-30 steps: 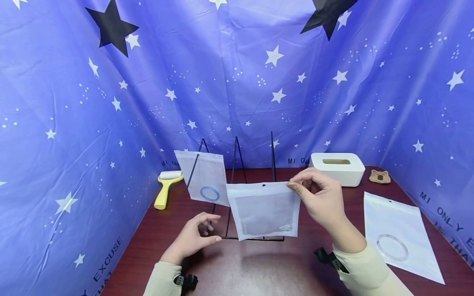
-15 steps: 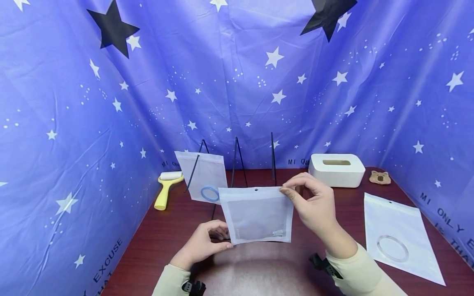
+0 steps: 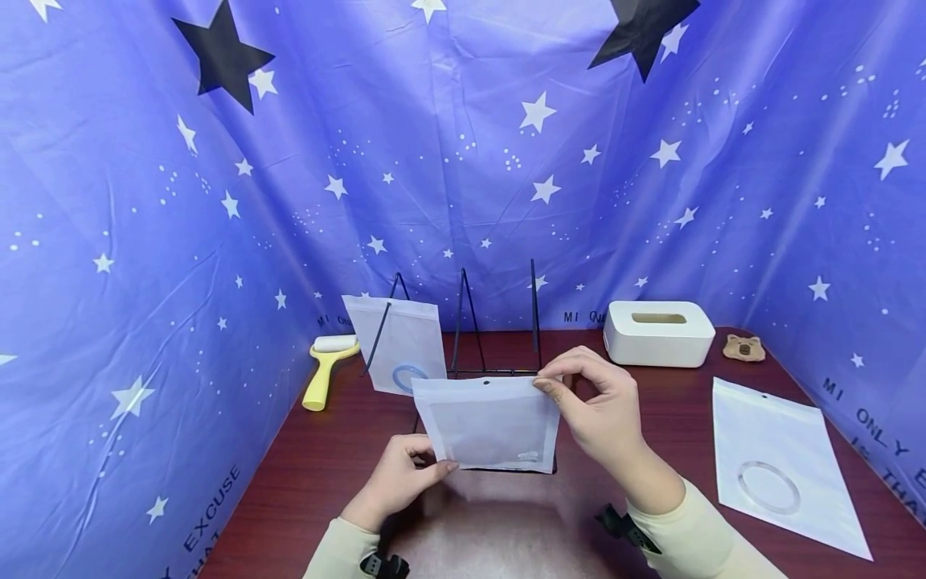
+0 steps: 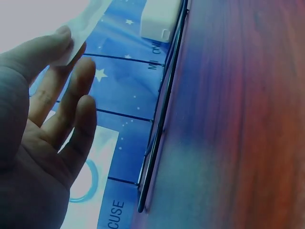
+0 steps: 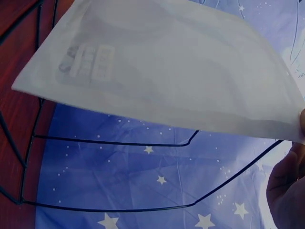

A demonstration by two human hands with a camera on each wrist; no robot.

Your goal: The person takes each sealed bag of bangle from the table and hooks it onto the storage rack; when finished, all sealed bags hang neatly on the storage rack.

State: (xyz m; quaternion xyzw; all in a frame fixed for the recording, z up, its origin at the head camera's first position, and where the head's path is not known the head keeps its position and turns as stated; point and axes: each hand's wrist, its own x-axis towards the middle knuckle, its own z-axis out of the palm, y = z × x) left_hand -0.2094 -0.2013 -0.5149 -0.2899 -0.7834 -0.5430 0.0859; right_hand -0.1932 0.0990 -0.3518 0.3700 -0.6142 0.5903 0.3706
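Note:
A white zip pouch (image 3: pixel 488 425) with a small hang hole is held up in front of a black wire rack (image 3: pixel 534 310). My left hand (image 3: pixel 398 480) pinches its lower left corner, the thumb on the near face and a finger behind, as the left wrist view shows with the pouch corner (image 4: pixel 71 50). My right hand (image 3: pixel 599 410) pinches the top right corner between thumb and fingertip. Another pouch (image 3: pixel 394 338) with a light blue ring (image 3: pixel 409 378) printed or held in it hangs on the rack's left prong. The held pouch (image 5: pixel 181 71) covers part of the rack.
A flat white pouch (image 3: pixel 781 434) with a pale ring lies at the right. Behind it are a white tissue box (image 3: pixel 658 342) and a brown bear-shaped piece (image 3: pixel 743 348). A yellow-handled roller (image 3: pixel 321 378) lies at the left. Starry blue cloth (image 3: pixel 477 145) surrounds the table.
My right hand has moved left and down with the pouch. My left hand has moved right and now pinches the pouch's lower left corner, which it did not touch a second ago.

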